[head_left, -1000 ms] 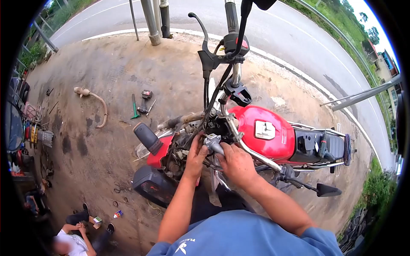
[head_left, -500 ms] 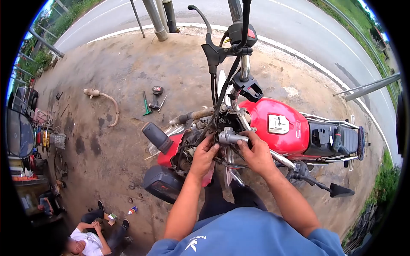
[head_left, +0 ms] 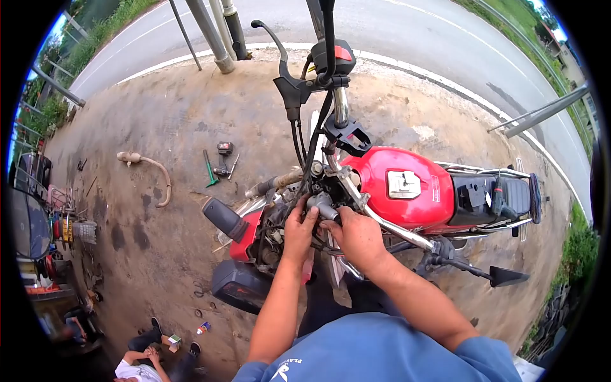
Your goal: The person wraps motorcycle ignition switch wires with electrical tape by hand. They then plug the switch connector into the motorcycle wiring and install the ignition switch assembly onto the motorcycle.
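At the front of a partly stripped red motorcycle [head_left: 425, 169], a grey metal cylindrical part [head_left: 324, 205] with a lug sits between my hands. My left hand [head_left: 298, 232] has its fingers closed around the part's left side, with the fingertips partly hidden behind it. Fingers and thumb of my right hand [head_left: 358, 237] pinch its lower right end. The part is tilted, close to the steering head and cables [head_left: 310, 153]. Whether it touches the frame I cannot tell.
Handlebar [head_left: 342, 105] and clutch lever [head_left: 273, 38] rise ahead of me. A cordless drill [head_left: 224, 149], a green-headed hammer [head_left: 210, 172] and an exhaust pipe [head_left: 165, 172] lie on the ground. A cordless tool [head_left: 501, 200] rests on the seat. A person [head_left: 143, 364] sits lower left.
The grey part has turned from nearly level to slanting down to the right, and my right hand has rotated with it. The whole view has shifted slightly.
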`<state>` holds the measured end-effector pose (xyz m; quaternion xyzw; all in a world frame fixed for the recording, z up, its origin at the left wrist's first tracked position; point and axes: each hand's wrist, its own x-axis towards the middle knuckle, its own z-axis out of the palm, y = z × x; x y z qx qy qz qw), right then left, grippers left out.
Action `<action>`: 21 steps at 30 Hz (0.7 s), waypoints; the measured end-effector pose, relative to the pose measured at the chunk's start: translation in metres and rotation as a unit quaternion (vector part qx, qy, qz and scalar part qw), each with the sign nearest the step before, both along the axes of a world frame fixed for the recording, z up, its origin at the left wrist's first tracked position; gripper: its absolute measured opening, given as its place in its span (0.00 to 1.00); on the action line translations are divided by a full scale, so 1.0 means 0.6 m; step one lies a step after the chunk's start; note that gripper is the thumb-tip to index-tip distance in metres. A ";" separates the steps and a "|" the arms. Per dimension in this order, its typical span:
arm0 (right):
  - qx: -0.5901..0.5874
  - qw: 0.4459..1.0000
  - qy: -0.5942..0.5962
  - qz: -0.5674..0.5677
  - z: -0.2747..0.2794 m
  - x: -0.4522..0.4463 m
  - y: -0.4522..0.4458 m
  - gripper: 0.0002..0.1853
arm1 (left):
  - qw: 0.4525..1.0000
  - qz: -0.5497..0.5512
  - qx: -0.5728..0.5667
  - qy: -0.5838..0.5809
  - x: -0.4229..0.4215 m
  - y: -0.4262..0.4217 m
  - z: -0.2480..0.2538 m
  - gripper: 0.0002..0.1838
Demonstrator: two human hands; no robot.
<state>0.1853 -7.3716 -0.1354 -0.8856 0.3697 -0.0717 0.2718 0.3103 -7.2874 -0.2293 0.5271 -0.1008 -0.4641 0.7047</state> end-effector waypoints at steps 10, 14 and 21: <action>0.046 0.988 -0.122 -0.082 0.004 -0.013 -0.023 0.18 | 0.997 0.022 0.069 0.000 -0.006 -0.032 0.025 0.22; 0.031 0.989 -0.136 -0.058 0.010 -0.016 -0.025 0.18 | 0.996 0.021 0.087 0.008 -0.006 -0.026 0.027 0.20; 0.050 0.993 -0.081 0.070 0.029 -0.028 -0.091 0.18 | 0.996 0.035 0.076 0.034 -0.013 -0.031 0.019 0.18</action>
